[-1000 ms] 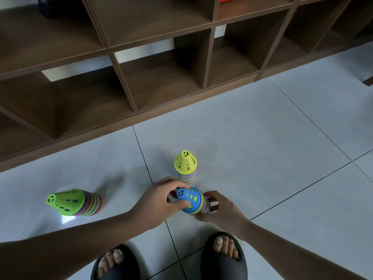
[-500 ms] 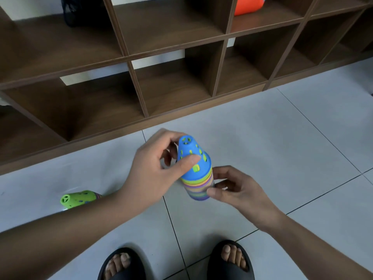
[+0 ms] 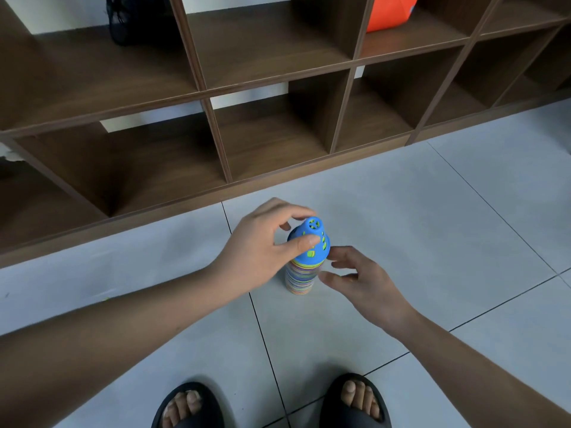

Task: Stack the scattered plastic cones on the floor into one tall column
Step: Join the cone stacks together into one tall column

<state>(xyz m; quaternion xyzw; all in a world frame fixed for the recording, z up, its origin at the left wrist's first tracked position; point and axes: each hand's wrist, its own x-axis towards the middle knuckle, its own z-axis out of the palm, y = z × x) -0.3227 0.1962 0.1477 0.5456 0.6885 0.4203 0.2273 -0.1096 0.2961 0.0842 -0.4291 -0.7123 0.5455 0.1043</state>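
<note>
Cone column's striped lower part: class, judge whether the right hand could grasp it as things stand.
Probably yes. The right hand hovers open beside the cone column, thumb almost at its striped side, nothing between. The left hand grips only the blue top cone.

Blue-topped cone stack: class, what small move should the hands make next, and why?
Probably ease the left hand off: its fingers grip the blue cone topping the upright stack on the floor, right hand open alongside.
</note>
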